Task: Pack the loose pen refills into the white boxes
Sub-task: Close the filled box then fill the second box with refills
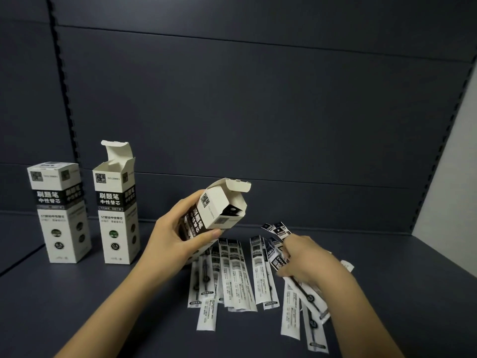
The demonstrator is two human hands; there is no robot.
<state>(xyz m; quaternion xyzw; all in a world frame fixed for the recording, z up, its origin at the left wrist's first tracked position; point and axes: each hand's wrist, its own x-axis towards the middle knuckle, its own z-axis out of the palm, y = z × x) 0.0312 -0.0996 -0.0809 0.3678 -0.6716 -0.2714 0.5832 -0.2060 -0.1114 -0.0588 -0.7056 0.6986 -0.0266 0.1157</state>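
your right hand (304,257) fingers are curled round a small bunch of refills (277,250), dark printed ends sticking up past the knuckles, tails trailing back under the palm. exact count in the bunch: can't tell, it's blurred. your left hand (178,240) fingers and thumb wrap the lower body of the tilted box (219,210), mouth aimed right toward the bunch, flap (238,186) folded up and back, something dark already inside.

to do this step well: square the bunch first, tap the ends level so none hang lower. lead with one end, keep the refills parallel to the box's long axis, not across the mouth. hold the box steady and keep that flap clear of the opening. grip looks low enough not to crush the walls, keep it there. likely snag: a sleeve edge catching the box lip or the ones already in.

rest of the loose refills (233,275) lie fanned on the shelf (103,306) under and between both hands. further left stand an open box (117,210) and a closed box (60,210).
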